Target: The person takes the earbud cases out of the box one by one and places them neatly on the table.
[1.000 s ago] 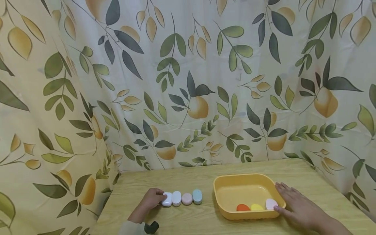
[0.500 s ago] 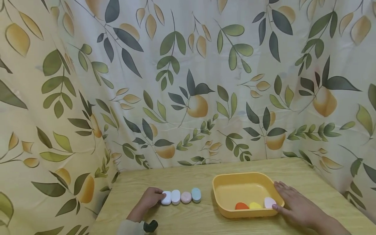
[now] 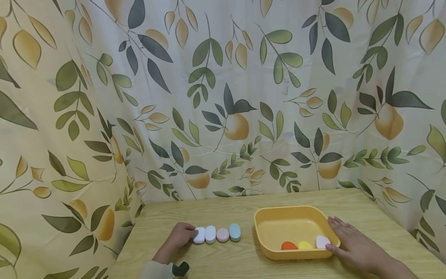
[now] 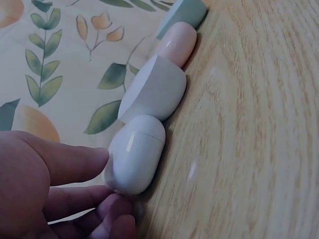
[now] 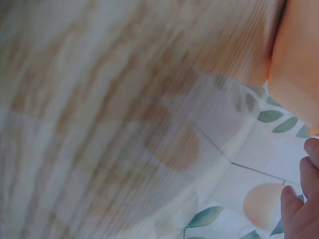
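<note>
My left hand (image 3: 177,235) holds a white earbud case (image 3: 199,235) at the left end of a row on the table. In the left wrist view the thumb lies against the case (image 4: 135,154) and the curled fingers meet its end. A white oval piece (image 3: 210,235), a round pink piece (image 3: 222,235) and a teal oval piece (image 3: 235,232) continue the row rightward, close together. Straight fingers of my right hand (image 3: 360,248) rest along the right side of a yellow tray (image 3: 292,255), thumb at its front corner rim. In the right wrist view only fingertips (image 5: 304,209) and the tray's side (image 5: 299,64) show.
Inside the tray, along its front wall, lie a red piece (image 3: 289,245), a yellow piece (image 3: 305,245) and a pale pink piece (image 3: 322,242). The wood-grain table (image 3: 216,263) meets a leaf-and-fruit patterned curtain (image 3: 223,77) at the back and sides.
The view shifts slightly. Both hands, the row of pieces and the tray stay in place.
</note>
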Demonstrator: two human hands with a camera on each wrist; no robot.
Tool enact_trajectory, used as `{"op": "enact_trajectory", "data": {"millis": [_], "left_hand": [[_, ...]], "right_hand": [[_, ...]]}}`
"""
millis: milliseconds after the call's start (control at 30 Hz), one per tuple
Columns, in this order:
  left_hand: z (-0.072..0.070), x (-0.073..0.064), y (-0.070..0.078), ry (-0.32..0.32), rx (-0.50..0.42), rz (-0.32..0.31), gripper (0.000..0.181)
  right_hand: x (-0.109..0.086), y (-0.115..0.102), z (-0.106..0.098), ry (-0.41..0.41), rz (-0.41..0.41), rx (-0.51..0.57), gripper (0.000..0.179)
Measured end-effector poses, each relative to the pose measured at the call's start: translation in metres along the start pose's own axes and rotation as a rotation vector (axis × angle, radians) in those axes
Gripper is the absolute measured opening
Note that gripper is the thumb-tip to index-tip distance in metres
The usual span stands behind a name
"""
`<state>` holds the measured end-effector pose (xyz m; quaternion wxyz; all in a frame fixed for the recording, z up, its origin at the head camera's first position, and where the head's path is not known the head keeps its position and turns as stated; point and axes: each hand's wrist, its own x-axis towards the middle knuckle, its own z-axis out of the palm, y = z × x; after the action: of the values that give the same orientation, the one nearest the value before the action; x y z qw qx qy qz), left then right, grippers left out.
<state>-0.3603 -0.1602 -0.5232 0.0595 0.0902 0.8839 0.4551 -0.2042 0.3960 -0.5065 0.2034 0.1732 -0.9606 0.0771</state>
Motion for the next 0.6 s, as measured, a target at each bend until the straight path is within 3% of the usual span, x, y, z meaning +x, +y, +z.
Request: {"op": "enact_trajectory", "data": {"millis": [333,600], "left_hand": [[-0.008,-0.007,0.009,0.054,-0.019,0.007,0.017],[-0.011,0.005,0.027,0.019,-0.128,0.051,0.021]], "right_hand": [[0.001,-0.002,-0.001,-0.007,0.000,-0.005,0.076],[0.003,-0.003,-0.004,-0.025,-0.003,-0.011,0.077]]}}
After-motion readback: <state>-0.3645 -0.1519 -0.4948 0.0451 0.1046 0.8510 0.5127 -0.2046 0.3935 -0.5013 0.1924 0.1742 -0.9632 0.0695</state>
